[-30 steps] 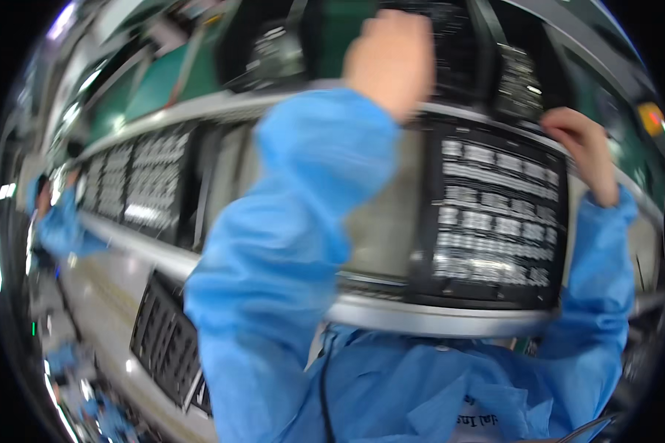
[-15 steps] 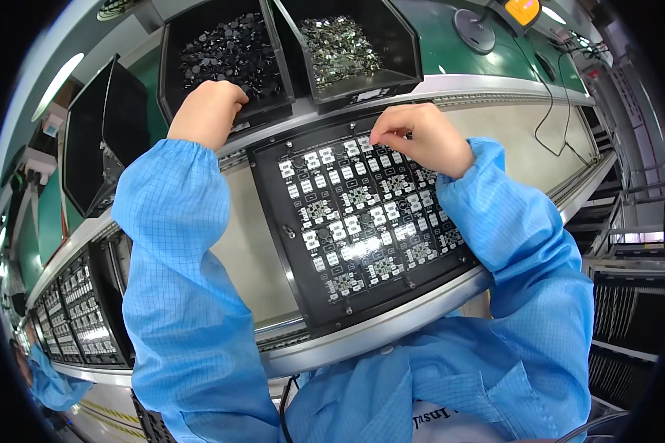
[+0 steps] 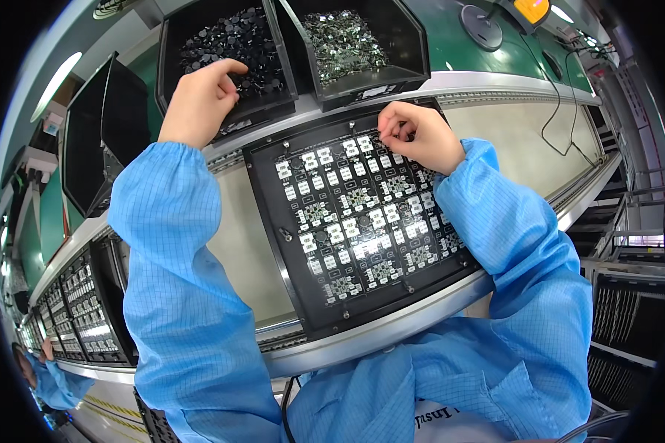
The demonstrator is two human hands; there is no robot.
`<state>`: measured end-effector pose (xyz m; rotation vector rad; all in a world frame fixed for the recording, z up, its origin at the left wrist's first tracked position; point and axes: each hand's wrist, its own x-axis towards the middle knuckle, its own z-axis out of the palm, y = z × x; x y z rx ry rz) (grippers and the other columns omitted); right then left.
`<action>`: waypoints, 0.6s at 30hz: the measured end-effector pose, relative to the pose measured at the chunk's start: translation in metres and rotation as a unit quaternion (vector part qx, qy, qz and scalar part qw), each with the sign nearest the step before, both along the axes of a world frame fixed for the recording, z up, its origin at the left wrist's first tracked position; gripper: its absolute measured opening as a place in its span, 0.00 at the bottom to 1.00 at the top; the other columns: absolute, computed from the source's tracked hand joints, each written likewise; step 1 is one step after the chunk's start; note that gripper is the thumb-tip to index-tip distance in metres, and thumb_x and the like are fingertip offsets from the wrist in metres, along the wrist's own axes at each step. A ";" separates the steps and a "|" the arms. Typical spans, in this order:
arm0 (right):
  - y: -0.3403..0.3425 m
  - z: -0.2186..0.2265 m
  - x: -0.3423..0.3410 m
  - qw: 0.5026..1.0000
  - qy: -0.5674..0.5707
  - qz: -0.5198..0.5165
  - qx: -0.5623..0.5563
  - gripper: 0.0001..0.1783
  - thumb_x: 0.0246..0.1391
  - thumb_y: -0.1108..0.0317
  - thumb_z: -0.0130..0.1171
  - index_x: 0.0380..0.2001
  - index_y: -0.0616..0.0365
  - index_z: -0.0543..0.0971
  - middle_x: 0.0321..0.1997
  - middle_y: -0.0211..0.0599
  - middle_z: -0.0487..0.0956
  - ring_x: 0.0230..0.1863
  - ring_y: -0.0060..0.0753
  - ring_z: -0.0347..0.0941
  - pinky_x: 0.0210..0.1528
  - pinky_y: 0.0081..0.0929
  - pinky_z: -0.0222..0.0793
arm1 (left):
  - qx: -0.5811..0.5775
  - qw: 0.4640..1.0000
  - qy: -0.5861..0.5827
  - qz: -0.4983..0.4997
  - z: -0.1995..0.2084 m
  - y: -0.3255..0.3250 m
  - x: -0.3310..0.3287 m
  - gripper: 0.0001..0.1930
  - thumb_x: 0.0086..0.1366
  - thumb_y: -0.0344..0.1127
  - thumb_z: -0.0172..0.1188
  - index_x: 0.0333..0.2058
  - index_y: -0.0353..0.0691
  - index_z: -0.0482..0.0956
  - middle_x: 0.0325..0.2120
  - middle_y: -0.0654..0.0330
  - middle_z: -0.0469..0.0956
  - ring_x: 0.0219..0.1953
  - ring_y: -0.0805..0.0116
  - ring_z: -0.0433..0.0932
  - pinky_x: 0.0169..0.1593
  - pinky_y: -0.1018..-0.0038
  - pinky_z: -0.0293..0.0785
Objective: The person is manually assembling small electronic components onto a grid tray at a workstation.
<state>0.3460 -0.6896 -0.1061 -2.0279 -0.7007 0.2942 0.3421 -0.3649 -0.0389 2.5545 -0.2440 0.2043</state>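
My left hand [image 3: 199, 103] is over the front of a black bin [image 3: 292, 81] of small dark round parts [image 3: 233, 37]. Its index finger reaches out over the parts, apart from the other, bent fingers; no part shows between them. My right hand [image 3: 425, 136] is closed, fingertips pinched together at the far edge of a panel of circuit boards [image 3: 358, 199]. Whatever the pinch holds is too small or hidden to make out. The panel lies in a black tray [image 3: 273, 229] on the rails in front of me, carrying rows of white parts and several dark round ones.
A second black bin [image 3: 414, 63] holds shiny small metal parts [image 3: 343, 44]. Another black bin [image 3: 107, 133] stands at the left. More loaded trays [image 3: 89, 310] sit along the line, near a person in blue [image 3: 59, 384]. A cable [image 3: 547, 133] crosses the right side.
My left hand has shifted up and its index finger has stretched out over the dark parts. My right hand has moved slightly right, its fingers curling more tightly.
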 end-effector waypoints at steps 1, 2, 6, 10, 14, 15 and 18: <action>0.000 0.000 0.000 1.000 0.006 0.000 0.010 0.08 0.47 0.81 0.59 0.31 0.59 0.74 0.29 0.23 0.75 0.32 0.12 0.70 0.31 0.12 0.65 | 0.000 1.000 0.001 0.000 0.001 -0.001 -0.002 0.17 0.53 0.20 0.57 0.44 0.41 0.77 0.24 0.59 0.76 0.29 0.69 0.77 0.36 0.75 0.74; 0.000 -0.001 0.001 1.000 0.007 0.000 0.011 0.08 0.47 0.81 0.59 0.31 0.59 0.74 0.29 0.23 0.75 0.32 0.12 0.70 0.31 0.12 0.65 | -0.061 0.998 -0.022 -0.001 0.002 -0.002 -0.005 0.17 0.54 0.20 0.57 0.44 0.41 0.77 0.24 0.60 0.76 0.30 0.71 0.77 0.37 0.76 0.74; 0.000 0.000 0.002 1.000 0.011 0.004 0.015 0.08 0.47 0.81 0.59 0.31 0.59 0.74 0.29 0.23 0.74 0.32 0.12 0.70 0.32 0.13 0.66 | -0.211 0.977 -0.007 -0.020 0.019 -0.015 -0.026 0.16 0.58 0.21 0.54 0.47 0.39 0.75 0.29 0.62 0.79 0.34 0.75 0.77 0.40 0.78 0.74; -0.006 -0.001 0.002 1.000 0.003 -0.014 0.019 0.08 0.47 0.81 0.60 0.30 0.59 0.73 0.28 0.22 0.73 0.31 0.12 0.69 0.32 0.14 0.66 | -0.356 0.929 0.092 -0.036 0.028 -0.042 -0.045 0.17 0.60 0.22 0.53 0.48 0.35 0.73 0.34 0.60 0.80 0.36 0.76 0.76 0.41 0.79 0.72; -0.003 -0.003 0.001 0.999 0.011 -0.008 0.036 0.07 0.48 0.79 0.60 0.29 0.59 0.73 0.27 0.22 0.72 0.31 0.12 0.68 0.32 0.14 0.66 | -0.459 0.867 0.181 -0.072 0.020 -0.055 -0.057 0.16 0.61 0.27 0.57 0.48 0.33 0.72 0.35 0.57 0.80 0.35 0.76 0.77 0.39 0.81 0.72; -0.004 -0.005 0.001 0.999 0.008 -0.007 0.038 0.07 0.48 0.79 0.60 0.29 0.59 0.73 0.27 0.22 0.72 0.31 0.12 0.67 0.32 0.14 0.66 | -0.475 0.853 0.208 -0.058 0.019 -0.061 -0.060 0.15 0.62 0.27 0.57 0.48 0.33 0.71 0.35 0.56 0.80 0.35 0.74 0.78 0.39 0.81 0.73; -0.005 -0.005 -0.002 0.999 -0.009 -0.013 0.033 0.06 0.49 0.78 0.60 0.29 0.59 0.73 0.27 0.22 0.71 0.30 0.12 0.67 0.33 0.14 0.66 | -0.505 0.826 0.247 -0.048 0.013 -0.078 -0.063 0.16 0.61 0.26 0.58 0.47 0.31 0.70 0.34 0.54 0.80 0.35 0.70 0.80 0.39 0.80 0.77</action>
